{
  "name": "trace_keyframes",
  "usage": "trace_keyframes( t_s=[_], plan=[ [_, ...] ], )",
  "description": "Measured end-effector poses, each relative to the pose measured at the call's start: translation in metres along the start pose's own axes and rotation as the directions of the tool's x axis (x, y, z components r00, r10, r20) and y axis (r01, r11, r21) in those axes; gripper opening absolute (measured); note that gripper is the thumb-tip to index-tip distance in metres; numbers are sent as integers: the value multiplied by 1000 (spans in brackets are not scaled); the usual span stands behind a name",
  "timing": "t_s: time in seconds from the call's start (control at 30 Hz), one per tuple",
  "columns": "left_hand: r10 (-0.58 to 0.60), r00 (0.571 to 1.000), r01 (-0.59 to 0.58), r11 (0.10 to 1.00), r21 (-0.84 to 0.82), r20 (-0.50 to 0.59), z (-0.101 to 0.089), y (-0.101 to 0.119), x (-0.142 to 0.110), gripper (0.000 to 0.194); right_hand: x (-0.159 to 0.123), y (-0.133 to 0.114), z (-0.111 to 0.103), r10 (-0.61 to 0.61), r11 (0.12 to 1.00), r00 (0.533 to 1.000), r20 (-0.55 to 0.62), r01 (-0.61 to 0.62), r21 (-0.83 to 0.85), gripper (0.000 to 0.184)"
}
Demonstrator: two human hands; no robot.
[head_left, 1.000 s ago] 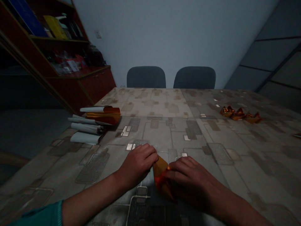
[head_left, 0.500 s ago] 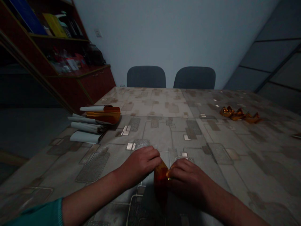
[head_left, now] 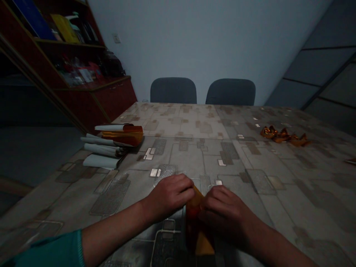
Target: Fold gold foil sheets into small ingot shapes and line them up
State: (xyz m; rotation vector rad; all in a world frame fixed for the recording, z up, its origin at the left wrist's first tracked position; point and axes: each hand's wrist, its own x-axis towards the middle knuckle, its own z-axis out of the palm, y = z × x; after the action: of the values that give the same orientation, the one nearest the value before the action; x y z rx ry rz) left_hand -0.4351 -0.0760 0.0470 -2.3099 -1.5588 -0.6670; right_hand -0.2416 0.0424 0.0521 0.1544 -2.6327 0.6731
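Left hand (head_left: pixel 172 193), right hand (head_left: pixel 226 209): 2 sets of fingers pinch gold paper (head_left: pixel 205 245); lower end now looks brighter, wider, so shape seems unsettled.

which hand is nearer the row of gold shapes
Right. The right hand is short of the gold shapes and left of them; the left hand is farther left.

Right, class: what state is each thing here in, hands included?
Left hand: grip closed on gold paper
Right hand: grip closed on gold paper
Gold paper: bent, partly hidden
Left-side papers: folded over, piled
Right-side gold shapes: folded, in a row
Lower cabinet: shut
Chairs: upright
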Motion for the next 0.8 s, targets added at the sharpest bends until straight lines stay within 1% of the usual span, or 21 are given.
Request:
trace_keyframes(
  t_s=[0.1,0.2,0.27,0.3,0.37,0.43,0.5,0.57,0.7,0.73,0.8],
  plan=[
    [34,996,-33,999,-19,87,-3,-2,3,34,-3,2,5,30,999,996,85,-34,40,17],
    [58,968,-34,994,-101,244,-17,-5,7,24,-6,3,7,75,993,987,142,-87,77,7],
    [40,942,9,990,-144,332,-28,-6,6,19,-7,3,6,105,988,982,157,-121,97,5],
    [23,936,33,987,-154,350,-32,-6,3,18,-8,3,6,119,984,981,156,-137,111,5],
    [-6,943,65,984,-168,332,-39,-2,-7,18,-9,3,7,142,977,979,147,-163,135,7],
    [-9,953,78,973,-217,301,-42,5,-20,18,-9,4,9,172,970,976,132,-191,149,9],
    [-89,947,175,949,-263,308,-43,14,-32,21,-9,5,10,187,968,973,137,-206,144,11],
    [-148,938,244,924,-295,312,-42,21,-41,21,-7,5,9,164,976,974,153,-183,119,10],
    [-188,934,289,898,-333,305,-39,25,-47,18,-1,4,4,74,990,979,189,-95,100,4],
    [-201,935,297,893,-339,291,-38,25,-47,17,0,3,4,71,991,981,182,-91,102,6],
    [-232,931,326,877,-353,284,-35,24,-47,16,2,4,5,103,987,983,149,-120,104,8]
  ],
)
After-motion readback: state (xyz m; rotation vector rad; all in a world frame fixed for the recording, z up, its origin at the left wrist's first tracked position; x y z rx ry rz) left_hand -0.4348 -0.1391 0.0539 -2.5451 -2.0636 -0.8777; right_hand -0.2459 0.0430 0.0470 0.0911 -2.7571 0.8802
